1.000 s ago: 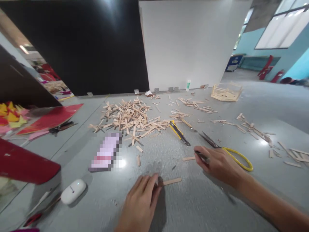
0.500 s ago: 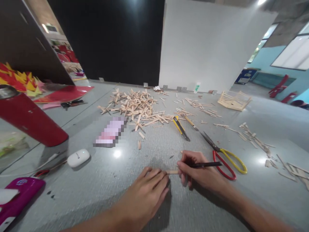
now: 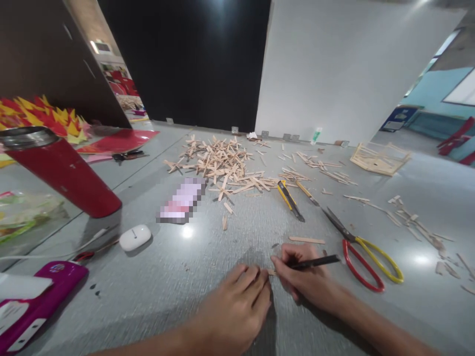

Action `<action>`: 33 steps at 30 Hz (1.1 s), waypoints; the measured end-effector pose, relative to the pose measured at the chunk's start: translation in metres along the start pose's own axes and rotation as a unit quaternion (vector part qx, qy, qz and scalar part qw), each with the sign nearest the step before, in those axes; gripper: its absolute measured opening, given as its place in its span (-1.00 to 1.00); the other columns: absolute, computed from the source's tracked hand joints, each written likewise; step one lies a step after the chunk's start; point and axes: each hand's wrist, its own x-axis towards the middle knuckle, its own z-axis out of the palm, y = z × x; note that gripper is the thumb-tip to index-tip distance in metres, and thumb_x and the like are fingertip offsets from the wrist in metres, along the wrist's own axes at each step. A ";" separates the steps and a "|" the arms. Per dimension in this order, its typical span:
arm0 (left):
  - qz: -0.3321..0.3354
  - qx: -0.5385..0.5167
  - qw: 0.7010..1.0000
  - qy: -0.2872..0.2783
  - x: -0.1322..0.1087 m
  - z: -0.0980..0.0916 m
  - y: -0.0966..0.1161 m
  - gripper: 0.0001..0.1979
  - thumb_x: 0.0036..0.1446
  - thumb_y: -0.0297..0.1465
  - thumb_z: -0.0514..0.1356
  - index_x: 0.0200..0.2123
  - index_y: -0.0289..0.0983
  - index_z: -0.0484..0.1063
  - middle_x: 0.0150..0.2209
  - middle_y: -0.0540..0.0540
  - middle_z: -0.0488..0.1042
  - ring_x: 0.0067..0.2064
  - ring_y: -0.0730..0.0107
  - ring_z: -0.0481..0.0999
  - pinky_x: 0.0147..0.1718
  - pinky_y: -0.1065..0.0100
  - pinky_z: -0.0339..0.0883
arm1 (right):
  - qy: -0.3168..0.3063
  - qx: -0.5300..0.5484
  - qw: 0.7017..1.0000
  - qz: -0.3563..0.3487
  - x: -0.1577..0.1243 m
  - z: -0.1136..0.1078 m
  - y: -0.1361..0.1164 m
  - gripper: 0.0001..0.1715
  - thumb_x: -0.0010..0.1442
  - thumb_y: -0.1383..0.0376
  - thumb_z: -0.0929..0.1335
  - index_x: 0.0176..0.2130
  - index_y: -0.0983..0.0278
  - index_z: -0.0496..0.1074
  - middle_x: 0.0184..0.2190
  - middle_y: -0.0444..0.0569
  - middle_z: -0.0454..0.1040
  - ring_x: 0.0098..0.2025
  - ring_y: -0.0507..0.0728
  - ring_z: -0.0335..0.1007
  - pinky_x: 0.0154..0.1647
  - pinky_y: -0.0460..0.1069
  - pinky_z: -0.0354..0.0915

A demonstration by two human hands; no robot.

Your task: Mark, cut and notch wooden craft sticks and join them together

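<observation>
My left hand [image 3: 237,301] lies low over the grey table, its fingers pressing a thin wooden craft stick [image 3: 272,272] against the top. Only a short piece of that stick shows between the two hands. In my right hand [image 3: 309,277] is a slim black pen [image 3: 317,261], its rear end pointing right. The pen's tip is hidden behind the fingers, close to the stick. Just beyond the right hand lies another craft stick [image 3: 307,240]. Scissors [image 3: 352,239] with one red and one yellow handle rest to its right.
A pile of wooden sticks [image 3: 222,160] spreads across the back. Nearer are a yellow utility knife [image 3: 291,200], a craft knife [image 3: 307,193] and a phone [image 3: 181,200]. Leftward stand a red flask [image 3: 70,173], a white mouse [image 3: 135,238] and a purple tool [image 3: 48,301]. A stick frame [image 3: 380,160] sits back right.
The view has turned slightly left, so things sit further right in it. My right hand has come closer to the left along the stick. The loose stick beyond it now shows fully.
</observation>
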 end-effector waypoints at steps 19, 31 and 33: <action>0.077 -0.009 0.995 0.055 0.011 -0.014 0.003 -0.63 0.41 -0.61 -0.04 0.08 -0.55 0.50 -0.03 -0.44 0.68 0.03 -0.02 0.70 0.09 0.07 0.56 | -0.018 -0.046 0.999 -0.001 0.005 -0.002 -0.002 -0.46 0.38 0.03 0.39 -0.53 0.17 0.22 -0.75 -0.29 0.24 -0.76 -0.06 0.10 -0.72 -0.14 -0.03; 0.064 -0.006 0.997 0.050 0.009 -0.012 0.007 -0.65 0.41 -0.61 0.00 0.08 -0.51 0.53 0.00 -0.39 0.67 0.04 0.04 0.69 0.02 0.14 0.60 | -0.015 -0.027 0.999 0.014 0.006 0.000 0.001 -0.48 0.34 0.02 0.42 -0.51 0.19 0.26 -0.70 -0.26 0.33 -0.77 -0.08 0.14 -0.77 -0.17 -0.02; 0.075 0.015 0.995 0.068 0.006 -0.010 0.007 -0.65 0.42 -0.58 0.01 0.08 -0.51 0.54 0.00 -0.37 0.68 0.03 0.06 0.70 -0.01 0.16 0.60 | -0.015 -0.027 0.999 0.017 0.006 0.001 0.001 -0.49 0.33 0.02 0.43 -0.51 0.19 0.27 -0.71 -0.26 0.34 -0.77 -0.08 0.13 -0.78 -0.17 -0.02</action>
